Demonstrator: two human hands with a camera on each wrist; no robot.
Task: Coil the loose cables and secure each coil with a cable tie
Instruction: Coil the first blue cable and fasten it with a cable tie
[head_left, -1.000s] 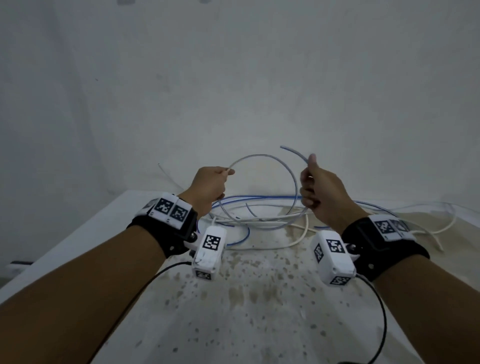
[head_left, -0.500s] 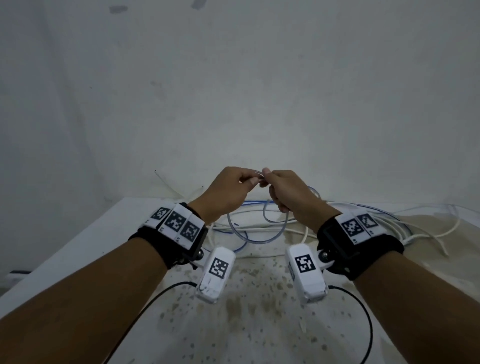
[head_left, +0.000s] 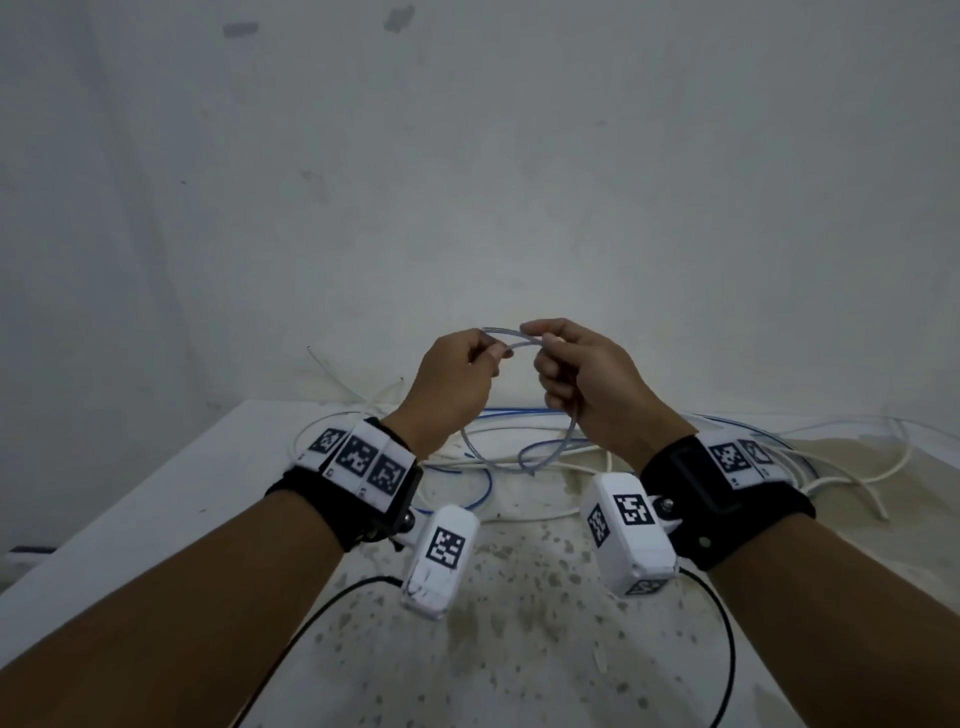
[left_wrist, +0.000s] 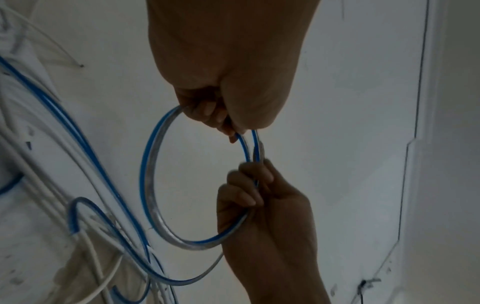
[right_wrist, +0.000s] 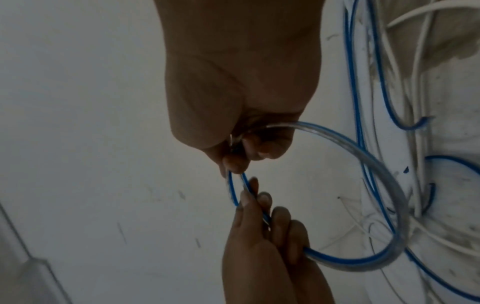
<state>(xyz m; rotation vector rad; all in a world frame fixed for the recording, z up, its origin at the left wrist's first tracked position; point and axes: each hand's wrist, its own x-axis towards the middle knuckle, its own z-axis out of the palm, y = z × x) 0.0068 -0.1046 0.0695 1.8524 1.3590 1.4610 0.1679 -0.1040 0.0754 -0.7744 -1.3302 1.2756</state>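
A clear cable with a blue stripe (head_left: 520, 340) is bent into one small loop held above the table. My left hand (head_left: 488, 354) pinches the top of the loop from the left. My right hand (head_left: 541, 347) pinches it from the right, a few centimetres away. In the left wrist view the loop (left_wrist: 150, 176) hangs between my left hand (left_wrist: 235, 128) and my right hand (left_wrist: 255, 172), with two strands side by side in the pinch. The right wrist view shows the same loop (right_wrist: 387, 181), whose tail runs down into the cable pile.
Several loose white and blue cables (head_left: 524, 415) lie tangled at the back of the stained white table (head_left: 156, 499). More white cable (head_left: 878, 483) trails off at the right. Thin white strands (head_left: 332, 371) stick up at the rear left. A wall stands right behind the table.
One second ago my hands held a wide arc far apart. They came together, shrinking the cable into a small loop, and now sit slightly apart and higher.
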